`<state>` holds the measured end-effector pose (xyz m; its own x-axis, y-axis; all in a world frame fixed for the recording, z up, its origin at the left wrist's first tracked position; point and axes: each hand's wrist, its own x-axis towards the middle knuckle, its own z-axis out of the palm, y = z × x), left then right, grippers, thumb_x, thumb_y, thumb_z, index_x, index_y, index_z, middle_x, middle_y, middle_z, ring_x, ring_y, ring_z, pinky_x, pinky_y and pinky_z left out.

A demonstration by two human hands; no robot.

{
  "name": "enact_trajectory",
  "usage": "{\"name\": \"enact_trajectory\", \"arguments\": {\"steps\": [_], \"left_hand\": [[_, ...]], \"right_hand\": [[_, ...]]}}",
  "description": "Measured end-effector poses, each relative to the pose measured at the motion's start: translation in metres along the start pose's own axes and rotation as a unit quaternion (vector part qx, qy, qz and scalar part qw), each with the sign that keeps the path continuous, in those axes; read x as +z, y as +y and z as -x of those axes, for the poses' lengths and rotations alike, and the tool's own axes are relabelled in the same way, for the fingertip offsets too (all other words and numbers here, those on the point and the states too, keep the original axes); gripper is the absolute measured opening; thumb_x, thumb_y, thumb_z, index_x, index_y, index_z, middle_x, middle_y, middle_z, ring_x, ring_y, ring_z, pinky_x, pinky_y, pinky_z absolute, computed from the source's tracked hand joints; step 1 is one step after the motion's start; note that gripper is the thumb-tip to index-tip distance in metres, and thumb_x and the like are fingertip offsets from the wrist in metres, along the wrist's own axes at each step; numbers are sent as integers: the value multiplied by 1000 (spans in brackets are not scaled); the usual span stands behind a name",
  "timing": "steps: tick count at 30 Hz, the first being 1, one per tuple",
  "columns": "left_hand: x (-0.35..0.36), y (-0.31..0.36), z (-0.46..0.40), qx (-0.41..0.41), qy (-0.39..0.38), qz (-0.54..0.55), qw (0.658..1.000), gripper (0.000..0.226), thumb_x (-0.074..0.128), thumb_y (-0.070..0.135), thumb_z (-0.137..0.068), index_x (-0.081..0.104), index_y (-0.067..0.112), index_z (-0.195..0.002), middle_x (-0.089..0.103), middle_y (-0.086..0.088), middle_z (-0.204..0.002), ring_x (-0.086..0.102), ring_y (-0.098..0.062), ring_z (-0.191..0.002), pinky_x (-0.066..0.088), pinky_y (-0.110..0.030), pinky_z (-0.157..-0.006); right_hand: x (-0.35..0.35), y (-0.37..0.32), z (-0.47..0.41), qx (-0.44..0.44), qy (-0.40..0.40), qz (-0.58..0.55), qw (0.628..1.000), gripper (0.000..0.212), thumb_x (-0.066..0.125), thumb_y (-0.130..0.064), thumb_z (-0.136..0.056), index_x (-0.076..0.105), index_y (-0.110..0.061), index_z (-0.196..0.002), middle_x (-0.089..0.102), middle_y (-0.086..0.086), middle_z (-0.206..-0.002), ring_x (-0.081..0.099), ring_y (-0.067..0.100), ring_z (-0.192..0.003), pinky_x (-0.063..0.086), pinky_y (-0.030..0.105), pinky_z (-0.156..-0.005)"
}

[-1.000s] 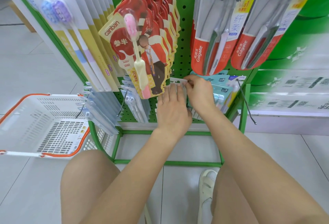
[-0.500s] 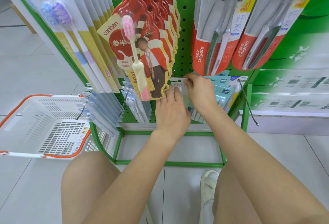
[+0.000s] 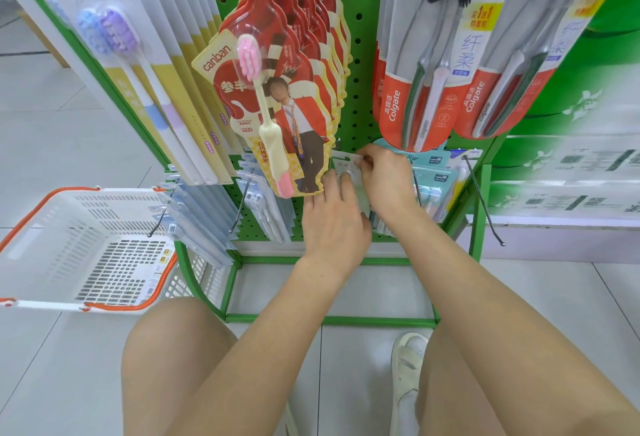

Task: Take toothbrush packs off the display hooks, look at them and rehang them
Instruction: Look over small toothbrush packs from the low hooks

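Observation:
A pale, partly clear toothbrush pack (image 3: 348,167) is low on the green pegboard rack (image 3: 360,55), between a red canban pack and teal packs. My right hand (image 3: 386,176) pinches its top edge near the hang hole. My left hand (image 3: 334,222) lies over the pack's lower part with fingers straight, hiding most of it. The hook for this pack is hidden behind my hands. Teal packs (image 3: 431,181) hang just right of my right hand.
Red canban packs (image 3: 277,100) hang above left, Colgate packs (image 3: 415,72) above right, yellow-white packs (image 3: 156,89) at far left. A bare wire hook (image 3: 483,200) juts out at right. A white basket (image 3: 86,248) with orange handles sits at the left.
Both hands have shifted slightly up along the pale pack. The view has moved a little closer to the rack.

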<state>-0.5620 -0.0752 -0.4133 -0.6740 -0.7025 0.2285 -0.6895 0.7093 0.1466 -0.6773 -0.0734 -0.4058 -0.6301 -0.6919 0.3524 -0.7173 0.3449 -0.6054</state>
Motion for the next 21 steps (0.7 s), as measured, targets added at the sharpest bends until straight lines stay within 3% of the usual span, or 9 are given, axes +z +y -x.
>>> {"name": "enact_trajectory", "arguments": {"steps": [7,14,21], "left_hand": [[5,-2,-2,4,20,13,1000,67,77,25,-66,57,-2,-123,59,-21,-122,61,-38,-109,51,-43,-86],[4,-2,-1,5,27,14,1000,66,71,26,-73,52,-2,-131,52,-22,-134,60,-38,-110,47,-42,-91],[5,-5,13,43,57,18,997,72,66,24,-73,48,-5,-137,51,-22,-141,50,-35,-130,41,-44,-106]], "right_hand": [[6,-7,2,10,-33,-52,998,22,53,-7,-92,70,-6,-106,72,15,-97,64,31,-90,38,27,-71],[11,-8,-3,46,-72,-118,989,23,55,-10,-93,73,-10,-108,72,10,-107,64,26,-102,43,25,-83],[3,-7,6,89,-92,-129,983,34,44,-8,-99,59,-7,-129,60,12,-131,53,26,-123,36,23,-97]]}}
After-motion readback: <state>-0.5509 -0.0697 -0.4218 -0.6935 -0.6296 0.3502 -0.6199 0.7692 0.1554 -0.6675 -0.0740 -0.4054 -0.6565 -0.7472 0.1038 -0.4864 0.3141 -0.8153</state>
